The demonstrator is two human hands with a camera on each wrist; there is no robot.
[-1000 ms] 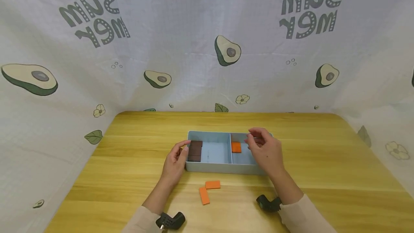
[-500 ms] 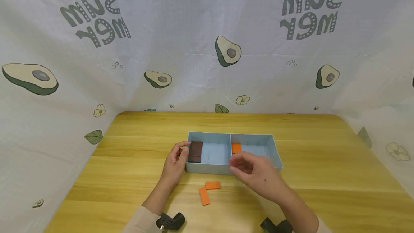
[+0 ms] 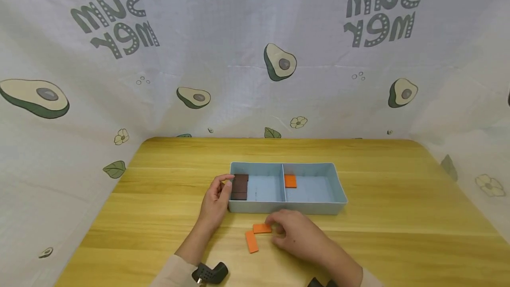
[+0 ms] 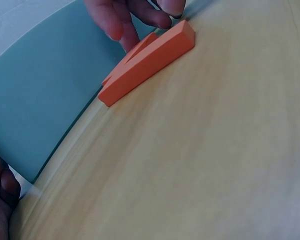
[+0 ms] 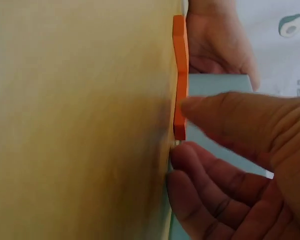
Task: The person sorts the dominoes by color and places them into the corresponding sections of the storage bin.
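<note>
In the head view, my left hand (image 3: 213, 205) is at the left end of a light blue two-compartment box (image 3: 255, 207), its index finger hooked over the rim and its thumb at the wall. My right hand (image 3: 296, 236) is over the table in front of the box, thumb and fingers apart around the right end of a flat orange rectangular block (image 3: 260, 228). In the right wrist view the thumb overlaps an orange block (image 5: 181, 100); contact is hard to tell. A second orange block (image 3: 252, 242) lies at an angle beside the first.
Dark brown blocks (image 3: 240, 187) lie at the left end of the left compartment. Orange pieces (image 3: 290, 181) sit by the divider in the right compartment. A wood-grain table (image 3: 159, 216) carries everything, with a printed curtain (image 3: 239, 101) behind it.
My right hand has come from above the right compartment down and left to the orange blocks in front of the box. My left hand stays at the box's left end.
</note>
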